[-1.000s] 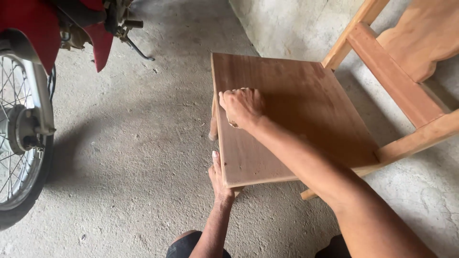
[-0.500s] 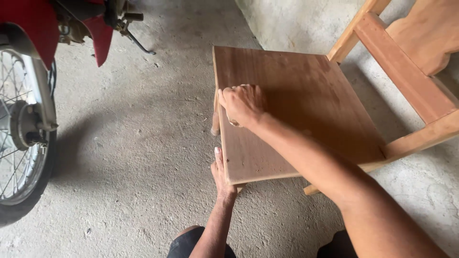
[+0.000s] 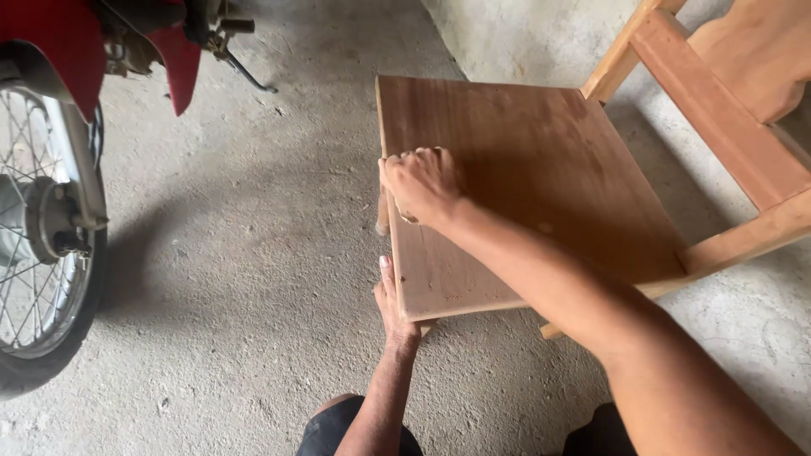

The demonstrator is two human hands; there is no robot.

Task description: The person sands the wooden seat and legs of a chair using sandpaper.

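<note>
A bare wooden chair stands on the concrete floor, its flat brown seat (image 3: 541,169) facing up. My right hand (image 3: 422,184) is closed in a fist and presses down on the seat near its left edge. A small tan piece (image 3: 409,219) pokes out from under the fingers. My left hand (image 3: 390,304) holds the seat's near left corner from the side, thumb along the edge and fingers hidden underneath. The chair's backrest rails (image 3: 718,101) rise at the upper right.
A red motorbike stands at the left, its spoked wheel (image 3: 42,245) and red fairing (image 3: 51,42) close to the chair. A rough grey wall (image 3: 524,34) runs behind the chair. My knees in dark shorts (image 3: 338,431) show at the bottom.
My right fist has slid a little toward the seat's left edge. The left hand keeps its hold on the corner. The view has shifted slightly.
</note>
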